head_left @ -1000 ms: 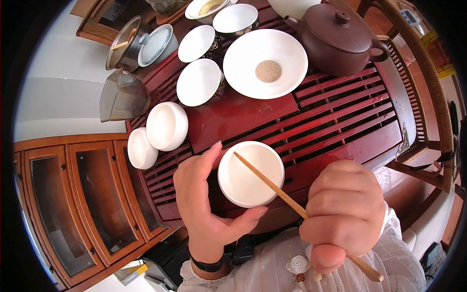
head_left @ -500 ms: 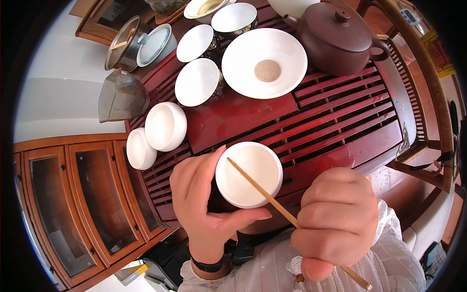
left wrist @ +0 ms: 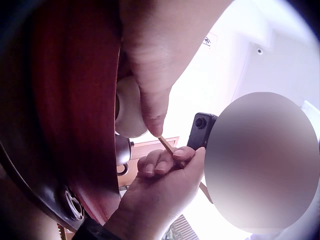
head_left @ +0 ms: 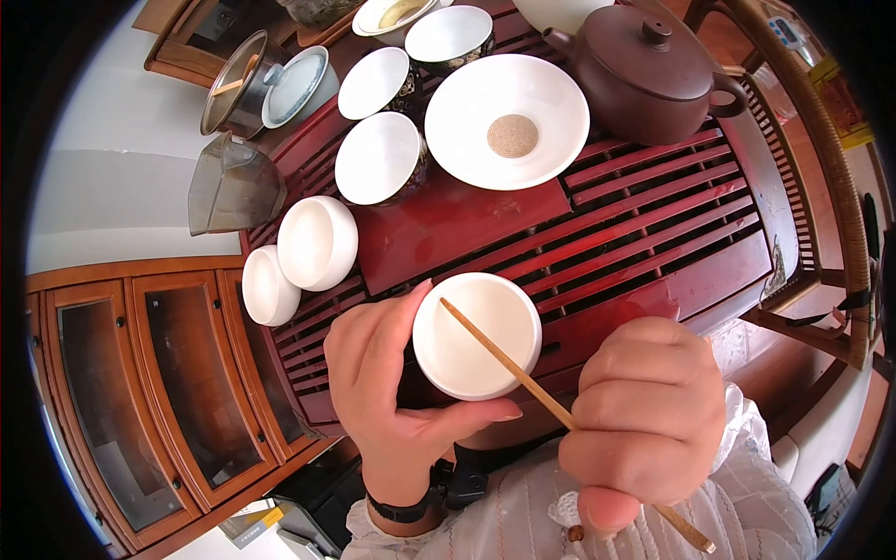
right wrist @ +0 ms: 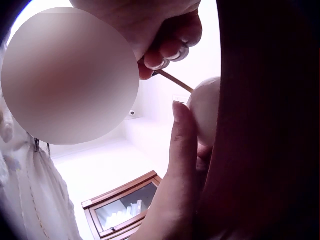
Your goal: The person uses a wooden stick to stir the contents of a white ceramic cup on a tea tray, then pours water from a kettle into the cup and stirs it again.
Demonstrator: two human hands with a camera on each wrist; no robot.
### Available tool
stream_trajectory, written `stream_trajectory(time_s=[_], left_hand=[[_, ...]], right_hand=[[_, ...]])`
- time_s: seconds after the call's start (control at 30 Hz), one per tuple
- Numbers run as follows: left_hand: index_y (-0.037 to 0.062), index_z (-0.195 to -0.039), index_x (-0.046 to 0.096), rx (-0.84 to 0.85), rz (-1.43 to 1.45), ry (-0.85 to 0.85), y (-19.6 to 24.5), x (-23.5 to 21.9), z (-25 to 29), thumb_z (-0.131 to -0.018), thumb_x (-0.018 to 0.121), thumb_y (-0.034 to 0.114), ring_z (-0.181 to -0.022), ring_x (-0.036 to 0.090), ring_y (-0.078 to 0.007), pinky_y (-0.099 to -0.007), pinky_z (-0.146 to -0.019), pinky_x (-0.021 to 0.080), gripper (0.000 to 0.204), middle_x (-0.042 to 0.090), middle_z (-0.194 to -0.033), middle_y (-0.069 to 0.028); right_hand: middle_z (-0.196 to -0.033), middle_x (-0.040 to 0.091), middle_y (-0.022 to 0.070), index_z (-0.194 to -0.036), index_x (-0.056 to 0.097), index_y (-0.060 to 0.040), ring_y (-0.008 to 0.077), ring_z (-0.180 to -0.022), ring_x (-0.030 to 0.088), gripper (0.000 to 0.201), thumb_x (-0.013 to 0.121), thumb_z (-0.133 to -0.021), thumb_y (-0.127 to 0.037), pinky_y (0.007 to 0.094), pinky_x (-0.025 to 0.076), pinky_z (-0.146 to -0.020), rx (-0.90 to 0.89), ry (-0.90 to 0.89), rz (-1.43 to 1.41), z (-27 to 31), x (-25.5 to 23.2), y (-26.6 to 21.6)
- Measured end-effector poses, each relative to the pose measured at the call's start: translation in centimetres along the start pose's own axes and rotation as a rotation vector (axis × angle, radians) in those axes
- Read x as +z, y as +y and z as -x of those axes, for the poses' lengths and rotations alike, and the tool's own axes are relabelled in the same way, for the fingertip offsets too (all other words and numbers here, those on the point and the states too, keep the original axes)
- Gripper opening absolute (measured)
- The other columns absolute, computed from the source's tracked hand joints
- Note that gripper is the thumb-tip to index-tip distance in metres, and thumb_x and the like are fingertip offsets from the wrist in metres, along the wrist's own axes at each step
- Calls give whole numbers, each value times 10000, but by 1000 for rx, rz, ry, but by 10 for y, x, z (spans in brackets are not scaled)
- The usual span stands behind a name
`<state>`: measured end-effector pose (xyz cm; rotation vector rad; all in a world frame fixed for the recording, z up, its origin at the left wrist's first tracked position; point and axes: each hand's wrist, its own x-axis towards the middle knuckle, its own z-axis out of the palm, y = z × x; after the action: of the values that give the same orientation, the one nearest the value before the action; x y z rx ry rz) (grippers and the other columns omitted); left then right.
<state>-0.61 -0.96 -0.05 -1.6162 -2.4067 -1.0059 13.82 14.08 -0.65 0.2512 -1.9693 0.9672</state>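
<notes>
In the head view a small white cup (head_left: 462,366) faces up with its open mouth, at the front edge of the red slatted tea tray (head_left: 635,280). My left hand (head_left: 378,392) holds it from the left, thumb along the near side and fingers round the far side. A thin tapered wooden stick (head_left: 504,360) slants across the cup, its narrow tip over the inside near the upper left rim. My right hand (head_left: 649,415) grips this stick in a fist, knuckles up, and the thicker end sticks out below the thumb. The left wrist view shows the cup (left wrist: 131,115) from below.
Two white cups (head_left: 317,243) stand at the tray's left, beside a glass pitcher (head_left: 233,191). Behind are dark-patterned cups (head_left: 378,159), a wide white bowl (head_left: 453,140) with a brown mesh disc and a brown teapot (head_left: 644,79). A wooden cabinet (head_left: 121,280) stands left.
My left fingers and thumb have closed in against the cup, which has shifted slightly left. My right hand has moved a little left and down with the stick, then barely moved.
</notes>
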Motion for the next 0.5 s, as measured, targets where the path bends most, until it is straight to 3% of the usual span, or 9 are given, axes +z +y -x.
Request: stream_trajectory(time_s=[0.5], left_hand=[[16,-1138,652,-5,7,-5,2,-1,-1,-463,865,573,-918,587,-272,-401,-850,436,901,645,-995,-86]], right_hand=[[-597,470,3,-710,563,-69,157,-483,479,477,460,-1010,-426,262,332,-413,-19,15,-4,0,2,1]])
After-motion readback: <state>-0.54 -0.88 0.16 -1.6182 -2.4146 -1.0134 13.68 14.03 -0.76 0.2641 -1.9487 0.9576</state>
